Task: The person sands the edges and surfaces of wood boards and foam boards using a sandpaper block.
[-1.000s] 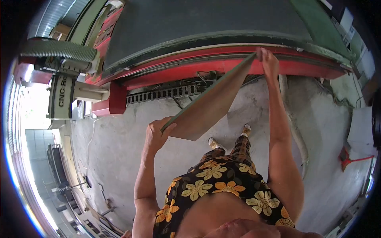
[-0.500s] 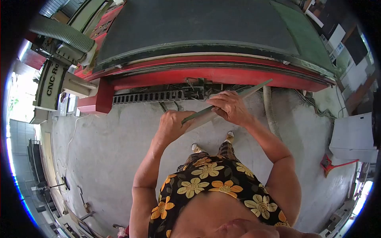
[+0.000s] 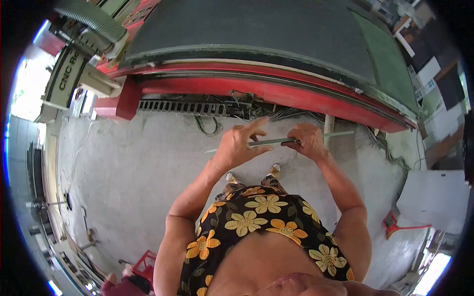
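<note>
A long, thin grey-green strip [image 3: 274, 141] is held in front of my body, seen nearly edge-on, with its ends reaching out past both hands. My right hand [image 3: 307, 141] is closed around the strip, together with a small dark item [image 3: 290, 143] at the fingertips that I cannot make out. My left hand [image 3: 242, 144] is beside the strip's left part, its fingers spread above and its thumb below, and the strip passes between them.
A red CNC machine [image 3: 276, 94] with a dark flat bed [image 3: 247, 29] stands ahead. A grey hose [image 3: 329, 135] and cables hang below it. At right are a white box [image 3: 432, 197] and a red tool [image 3: 392, 224]. Another person [image 3: 126, 286] is at lower left.
The strip has turned from a steep slant to nearly level. My left hand has moved right and its fingers have spread. My right hand has shifted right along with the view's tilt.
</note>
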A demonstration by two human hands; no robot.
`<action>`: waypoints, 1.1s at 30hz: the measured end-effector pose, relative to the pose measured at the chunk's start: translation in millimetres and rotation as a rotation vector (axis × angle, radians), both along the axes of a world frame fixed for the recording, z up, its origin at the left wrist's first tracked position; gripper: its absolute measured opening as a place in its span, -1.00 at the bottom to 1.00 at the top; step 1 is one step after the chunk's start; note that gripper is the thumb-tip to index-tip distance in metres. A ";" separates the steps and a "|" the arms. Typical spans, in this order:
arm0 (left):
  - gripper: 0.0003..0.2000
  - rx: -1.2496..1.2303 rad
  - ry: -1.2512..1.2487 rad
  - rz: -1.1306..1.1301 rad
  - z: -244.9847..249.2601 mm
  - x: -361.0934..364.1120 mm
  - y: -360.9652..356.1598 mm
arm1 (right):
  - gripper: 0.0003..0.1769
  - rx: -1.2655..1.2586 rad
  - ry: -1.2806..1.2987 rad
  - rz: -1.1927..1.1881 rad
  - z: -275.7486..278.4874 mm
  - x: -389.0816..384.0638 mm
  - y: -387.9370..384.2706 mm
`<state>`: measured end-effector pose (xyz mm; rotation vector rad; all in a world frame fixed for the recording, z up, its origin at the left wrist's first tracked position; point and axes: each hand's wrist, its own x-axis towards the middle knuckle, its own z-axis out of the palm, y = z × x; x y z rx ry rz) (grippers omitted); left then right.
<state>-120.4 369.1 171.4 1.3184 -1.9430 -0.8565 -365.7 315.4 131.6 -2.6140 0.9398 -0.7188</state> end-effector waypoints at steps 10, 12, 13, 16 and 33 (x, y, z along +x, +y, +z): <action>-0.49 0.081 0.845 0.794 -160.3 93.1 66.1 | -0.53 -0.124 -0.001 0.062 -5.0 37.1 -15.6; -0.52 0.186 0.935 0.970 -201.8 101.1 92.4 | -0.52 -0.110 0.021 0.044 -7.7 55.5 -14.2; -0.52 0.243 0.931 1.021 -220.2 101.5 105.4 | -0.51 -0.103 0.031 0.033 -8.8 64.4 -13.3; -0.53 0.433 0.933 1.156 -272.7 99.9 140.4 | -0.51 -0.091 -0.020 0.042 0.1 90.4 -14.9; -0.34 1.477 1.413 1.119 -437.0 47.5 149.8 | -0.63 -0.743 0.054 -0.786 327.5 75.2 -9.5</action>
